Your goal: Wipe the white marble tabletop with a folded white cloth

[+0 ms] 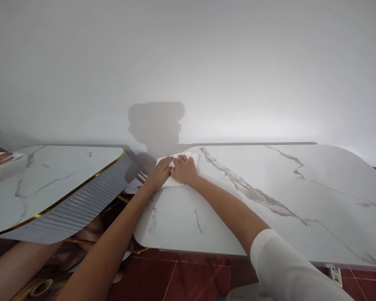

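Note:
A folded white cloth [171, 182] lies on the far left corner of a white marble-patterned tabletop [225, 225], close to the wall. My left hand [159, 172] presses down on the cloth's left side, its fingers bent over the fabric. Right beside it, my right hand [184, 168] bears on the cloth's middle and right, with the fingers curled onto it. The two hands almost touch. Parts of the cloth under the palms are hidden.
To the left stands another marble-patterned top [59, 175] with a gold edge and ribbed grey side [78, 209]. A gap separates the two tops. Behind is a pale wall [238, 75] with a shadow. Red floor tiles [150, 271] and a power strip [336, 276] show below.

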{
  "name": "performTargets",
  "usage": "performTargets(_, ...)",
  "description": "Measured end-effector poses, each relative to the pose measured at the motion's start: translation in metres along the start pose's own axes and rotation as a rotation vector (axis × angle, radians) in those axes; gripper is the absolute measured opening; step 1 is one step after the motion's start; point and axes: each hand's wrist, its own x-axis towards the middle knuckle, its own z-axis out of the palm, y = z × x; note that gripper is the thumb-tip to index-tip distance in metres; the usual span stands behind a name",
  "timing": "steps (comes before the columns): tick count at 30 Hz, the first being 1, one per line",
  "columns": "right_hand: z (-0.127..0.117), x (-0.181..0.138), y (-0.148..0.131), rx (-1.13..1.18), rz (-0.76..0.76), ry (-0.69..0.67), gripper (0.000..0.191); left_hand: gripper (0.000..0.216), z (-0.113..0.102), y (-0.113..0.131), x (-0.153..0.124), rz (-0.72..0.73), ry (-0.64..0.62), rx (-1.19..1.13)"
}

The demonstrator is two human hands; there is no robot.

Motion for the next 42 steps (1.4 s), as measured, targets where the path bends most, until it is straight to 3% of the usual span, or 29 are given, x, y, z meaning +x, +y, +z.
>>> performTargets(9, 0.0, 0.039, 0.045, -0.017, 0.05, 0.036, 0.048, 0.053, 0.018, 0.009, 0.064, -0.078, -0.043, -0.056)
performTargets(17, -0.018, 0.04, 0.094, -0.02, 0.155, -0.008, 0.052, 0.05, 0.026, 0.066, 0.106, -0.05, -0.067, 0.049)
performTargets(21, -0.027, 0.025, 0.103, -0.034, 0.208, 0.021, 0.053, 0.05, 0.029, 0.087, 0.112, -0.006, -0.075, 0.024)
performTargets(26, -0.03, 0.001, 0.091, -0.045, 0.264, 0.037, 0.056, 0.052, 0.025, 0.094, 0.1, 0.057, -0.131, -0.033)
performTargets(32, -0.029, -0.029, 0.059, -0.049, 0.275, 0.113, 0.056, 0.053, 0.013, 0.089, 0.072, 0.21, -0.098, -0.106)
performTargets(42, -0.028, -0.071, 0.004, 0.033, 0.24, 0.058, 0.058, 0.058, -0.012, 0.076, -0.001, 0.21, -0.088, -0.039)
